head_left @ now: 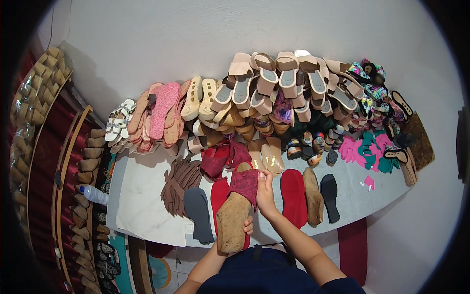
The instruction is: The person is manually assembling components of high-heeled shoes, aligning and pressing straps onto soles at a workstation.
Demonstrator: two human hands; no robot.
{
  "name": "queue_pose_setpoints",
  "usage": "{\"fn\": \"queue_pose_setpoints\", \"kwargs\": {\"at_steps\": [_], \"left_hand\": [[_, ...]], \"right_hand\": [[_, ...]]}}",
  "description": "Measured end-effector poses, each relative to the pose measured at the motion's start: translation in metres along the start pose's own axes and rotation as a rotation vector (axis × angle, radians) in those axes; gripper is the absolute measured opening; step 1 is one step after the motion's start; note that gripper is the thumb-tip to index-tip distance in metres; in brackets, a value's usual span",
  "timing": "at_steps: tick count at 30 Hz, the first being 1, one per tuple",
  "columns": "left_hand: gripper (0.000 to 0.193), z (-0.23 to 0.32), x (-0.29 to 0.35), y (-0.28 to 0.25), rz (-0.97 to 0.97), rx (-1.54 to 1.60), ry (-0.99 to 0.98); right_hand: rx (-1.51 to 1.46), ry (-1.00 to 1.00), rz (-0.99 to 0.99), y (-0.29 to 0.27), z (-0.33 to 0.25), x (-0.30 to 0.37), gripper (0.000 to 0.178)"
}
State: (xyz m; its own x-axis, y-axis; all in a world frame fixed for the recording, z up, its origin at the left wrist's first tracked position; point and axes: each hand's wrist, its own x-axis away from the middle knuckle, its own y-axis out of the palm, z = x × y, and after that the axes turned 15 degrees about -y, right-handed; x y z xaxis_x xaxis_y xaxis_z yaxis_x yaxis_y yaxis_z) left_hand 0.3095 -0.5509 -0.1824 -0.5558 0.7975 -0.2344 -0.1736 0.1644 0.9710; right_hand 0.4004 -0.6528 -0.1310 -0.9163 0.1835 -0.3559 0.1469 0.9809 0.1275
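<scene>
A worn wooden shoe last (233, 220) is tilted up in front of my body, toe end away from me. Its toe half wears a dark red patterned shoe upper (244, 185), and a red sole shows along its edge. My left hand (248, 225) grips the last from below; only some fingertips show at its right side. With my right hand (265, 193), fingers closed, I pinch the right edge of the upper. Beside the last lie a red sole (219, 190), partly covered, and a dark grey sole (198, 213). On the right are another red sole (293, 198), a second wooden last (313, 198) and a black sole (330, 197).
Beige heeled sandals (267, 81) are piled along the wall. Pink soles (164, 110), brown strips (182, 183), dark red uppers (215, 161), small patterned heels (318, 144) and pink and teal scraps (369, 147) cover the table (147, 196). Shelves of wooden lasts (90, 164) and a plastic bottle (94, 194) stand left.
</scene>
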Motion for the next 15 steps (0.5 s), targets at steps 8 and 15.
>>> {"fn": "queue_pose_setpoints", "kwargs": {"at_steps": [8,15], "left_hand": [[0.05,0.006,0.003,-0.015,0.04,-0.022,0.009],[0.077,0.02,0.001,0.015,0.543,-0.607,0.08]], "right_hand": [[0.131,0.067,-0.084,-0.006,-0.013,-0.006,0.029],[-0.293,0.373,-0.037,-0.013,-0.033,-0.011,0.038]]}}
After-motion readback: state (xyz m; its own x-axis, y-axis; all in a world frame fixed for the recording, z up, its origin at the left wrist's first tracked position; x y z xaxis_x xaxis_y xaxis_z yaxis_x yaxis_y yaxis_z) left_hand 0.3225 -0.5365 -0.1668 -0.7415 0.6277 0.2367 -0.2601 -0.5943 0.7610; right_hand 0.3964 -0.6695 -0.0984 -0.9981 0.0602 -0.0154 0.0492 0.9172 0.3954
